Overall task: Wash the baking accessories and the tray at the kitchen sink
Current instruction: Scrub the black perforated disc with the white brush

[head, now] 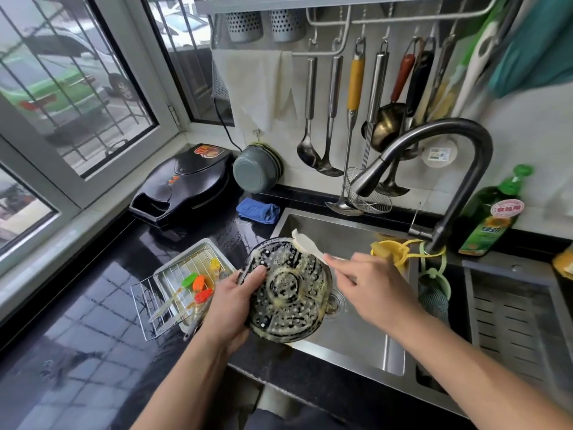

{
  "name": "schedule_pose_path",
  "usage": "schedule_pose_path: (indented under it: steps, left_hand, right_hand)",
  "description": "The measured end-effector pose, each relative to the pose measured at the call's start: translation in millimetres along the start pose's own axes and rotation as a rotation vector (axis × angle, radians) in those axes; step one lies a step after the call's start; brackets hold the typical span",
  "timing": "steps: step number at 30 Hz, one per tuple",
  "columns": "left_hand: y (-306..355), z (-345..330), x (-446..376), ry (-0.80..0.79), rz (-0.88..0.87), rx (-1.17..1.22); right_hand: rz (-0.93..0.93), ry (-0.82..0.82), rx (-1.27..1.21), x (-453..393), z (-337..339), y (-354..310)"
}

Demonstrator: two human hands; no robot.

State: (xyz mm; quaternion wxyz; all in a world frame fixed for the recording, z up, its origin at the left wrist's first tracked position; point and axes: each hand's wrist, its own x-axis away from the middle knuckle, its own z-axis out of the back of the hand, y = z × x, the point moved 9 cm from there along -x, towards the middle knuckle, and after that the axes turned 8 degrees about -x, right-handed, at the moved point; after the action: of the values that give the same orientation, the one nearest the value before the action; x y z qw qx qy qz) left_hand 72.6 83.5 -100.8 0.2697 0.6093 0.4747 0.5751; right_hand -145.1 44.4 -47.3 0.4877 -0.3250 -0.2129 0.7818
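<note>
A round black perforated plate [288,293], covered in yellowish soap foam, is held tilted over the left edge of the steel sink [350,342]. My left hand [235,302] grips its left rim, thumb on the upper face. My right hand [372,283] holds a white brush [305,242] whose head rests on the plate's top rim. On the counter to the left lies a metal tray [198,246] with a wire rack [145,308] and several silicone brushes [198,285] with green, orange, red and yellow heads.
A black faucet [449,141] arches over the sink. A yellow strainer [393,249] and a scouring pad [432,296] hang on the divider. A green bottle [490,212] stands at right, a blue cloth [257,211] and black electric griddle [186,184] at the back left.
</note>
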Motion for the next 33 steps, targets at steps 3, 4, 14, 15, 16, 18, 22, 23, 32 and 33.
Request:
schedule_pose_path:
  steps: [3,4,14,15,16,18,22,23,32,33]
  left_hand:
    - [2,5,-2,0.016,-0.014,0.021]
    - [1,7,-4,0.016,-0.017,-0.001]
    - [-5,-3,-9,-0.023,0.011,0.026]
    - [-5,-2,-9,-0.025,0.013,0.036]
    - [-7,-1,-8,-0.026,0.014,0.037]
    - [-9,0,-7,-0.032,0.021,0.034]
    - [-11,7,-8,0.008,0.032,0.077]
    - [-12,11,-10,0.034,0.041,0.105]
    - [-19,16,-16,0.160,0.118,0.334]
    - [-20,16,-16,0.180,0.133,0.373]
  right_hand:
    - [-0.036,-0.003,-0.019,10,2,9]
    - [-0.045,-0.005,-0.023,13,2,11]
    - [0.021,-0.022,0.047,14,-10,3]
    - [0.047,-0.061,0.045,18,-14,-1]
    - [0.074,-0.097,0.051,21,-19,-5]
    - [0.060,-0.076,0.062,19,-18,0]
    - [0.040,-0.062,0.054,19,-18,6]
    - [0.053,-0.090,0.045,25,-24,3]
    - [-0.056,-0.017,-0.051,50,-33,6]
    - [-0.076,0.003,-0.039,52,-31,10]
